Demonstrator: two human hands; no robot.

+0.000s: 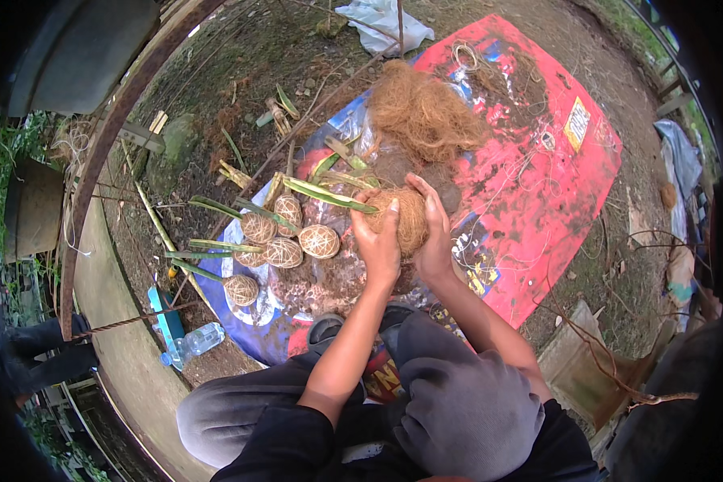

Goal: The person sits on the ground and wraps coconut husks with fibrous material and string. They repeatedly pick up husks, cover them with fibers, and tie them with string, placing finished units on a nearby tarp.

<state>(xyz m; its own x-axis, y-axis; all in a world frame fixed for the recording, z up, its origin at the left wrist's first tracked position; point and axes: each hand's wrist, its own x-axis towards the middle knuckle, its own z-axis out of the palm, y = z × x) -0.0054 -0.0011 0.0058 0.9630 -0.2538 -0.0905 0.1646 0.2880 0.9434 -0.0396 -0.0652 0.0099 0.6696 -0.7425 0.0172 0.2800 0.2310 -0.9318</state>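
Observation:
Between my left hand (pixel 378 241) and my right hand (pixel 432 232) is a round ball of brown coconut fibre (pixel 405 220), cupped from both sides. A long green leaf with pale edges (pixel 328 196) sticks out of it to the left. Left of my hands lie several fibre balls wound with pale string (pixel 319 241), most with a cut leaf standing out. Beyond my hands rests a loose heap of brown coconut fibre (pixel 422 111). Dark soil (pixel 406 167) lies between that heap and the held ball.
A dirty red and blue printed sheet (pixel 542 211) covers the ground. Thin pale string (pixel 518 172) trails over its right half. A clear plastic bottle (pixel 202 338) lies at the left by a blue box (pixel 167 319). A rusty curved metal bar (pixel 87 169) crosses the left side.

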